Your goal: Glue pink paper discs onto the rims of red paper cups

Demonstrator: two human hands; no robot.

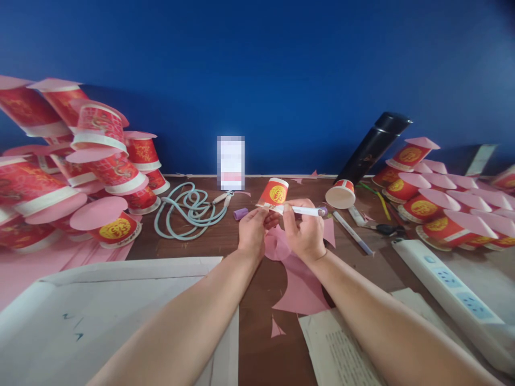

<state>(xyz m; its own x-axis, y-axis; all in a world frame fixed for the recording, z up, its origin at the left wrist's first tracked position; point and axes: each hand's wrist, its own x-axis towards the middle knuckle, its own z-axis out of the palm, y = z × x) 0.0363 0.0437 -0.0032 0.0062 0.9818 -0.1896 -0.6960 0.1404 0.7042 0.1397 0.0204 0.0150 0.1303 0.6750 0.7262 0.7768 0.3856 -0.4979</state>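
Over the middle of the table my left hand [254, 229] grips a red paper cup [274, 193] with a yellow round emblem, near its white rim. A white marker pen [304, 210] is in my closed right hand [306, 230], its front end close to the cup's rim; the tip itself is hidden. Under my hands lie a pink paper disc [277, 244] and a pink paper offcut [301, 287] with curved edges. A purple pen cap [240, 214] rests on the table left of my left hand.
Red cups with pink paper tops [102, 128] are stacked at left, more cups [422, 206] at right. A black flask [374, 142], a loose cup [340, 194], a second pen [354, 233], a power strip [454, 295], a coiled cord [181, 214], a lit phone [230, 162] and a white box lid [132, 300] surround my arms.
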